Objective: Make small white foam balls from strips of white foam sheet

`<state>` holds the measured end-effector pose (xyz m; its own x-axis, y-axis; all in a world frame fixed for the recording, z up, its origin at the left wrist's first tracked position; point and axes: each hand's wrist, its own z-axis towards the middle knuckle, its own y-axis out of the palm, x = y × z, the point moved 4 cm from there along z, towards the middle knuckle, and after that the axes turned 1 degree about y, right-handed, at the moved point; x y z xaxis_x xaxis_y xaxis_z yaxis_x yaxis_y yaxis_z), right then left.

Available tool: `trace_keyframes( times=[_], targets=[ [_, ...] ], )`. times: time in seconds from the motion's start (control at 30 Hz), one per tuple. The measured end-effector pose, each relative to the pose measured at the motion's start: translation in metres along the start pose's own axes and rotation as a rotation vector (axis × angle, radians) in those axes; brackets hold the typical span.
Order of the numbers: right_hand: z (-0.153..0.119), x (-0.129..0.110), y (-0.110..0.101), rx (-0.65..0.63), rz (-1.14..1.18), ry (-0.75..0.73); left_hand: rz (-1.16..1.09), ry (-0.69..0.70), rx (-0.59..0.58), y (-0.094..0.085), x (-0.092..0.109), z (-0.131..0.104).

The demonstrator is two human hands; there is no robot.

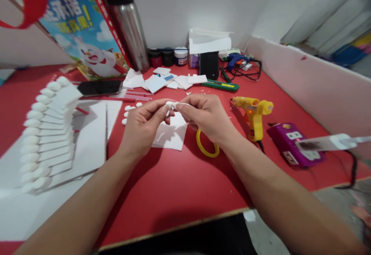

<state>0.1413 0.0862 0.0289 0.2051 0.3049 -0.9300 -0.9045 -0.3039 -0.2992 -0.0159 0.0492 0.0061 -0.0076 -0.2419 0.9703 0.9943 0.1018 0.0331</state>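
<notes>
Over the middle of the red table, my left hand and my right hand meet fingertip to fingertip. Both are closed in a pinch on a small soft-looking white piece; the fingers hide much of it, and I cannot tell whether it is one piece or two. Under them lies a square of white paper. Several small white rounded pieces lie beside my left hand. A yellow ring rests just below my right hand.
At left, a curved white stair-like model with rounded ends stands on white board. A yellow glue gun and purple box are at right. Behind are a phone, card scraps, a green cutter and a steel flask.
</notes>
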Motion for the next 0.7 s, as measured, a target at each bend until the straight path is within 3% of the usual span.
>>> trace_keyframes(
  times=[0.1,0.3,0.4,0.5,0.6,0.7],
  targets=[
    [0.000,0.002,0.003,0.005,0.131,0.063,0.103,0.028,0.010,-0.001,0.005,-0.001],
    [-0.008,-0.010,0.008,0.133,-0.282,-0.217,0.449,0.252,0.060,0.002,0.017,-0.006],
    [-0.012,-0.010,0.009,0.169,-0.425,-0.249,0.635,0.434,0.071,0.007,0.020,-0.010],
    [-0.012,-0.008,0.009,0.123,-0.431,-0.246,0.764,0.559,0.073,0.011,0.021,-0.014],
    [-0.009,-0.004,0.008,0.068,-0.401,-0.243,0.712,0.529,0.029,0.009,0.019,-0.013],
    [-0.005,-0.004,0.003,0.032,-0.358,-0.262,0.453,0.332,0.000,0.001,0.013,-0.007]
  ],
)
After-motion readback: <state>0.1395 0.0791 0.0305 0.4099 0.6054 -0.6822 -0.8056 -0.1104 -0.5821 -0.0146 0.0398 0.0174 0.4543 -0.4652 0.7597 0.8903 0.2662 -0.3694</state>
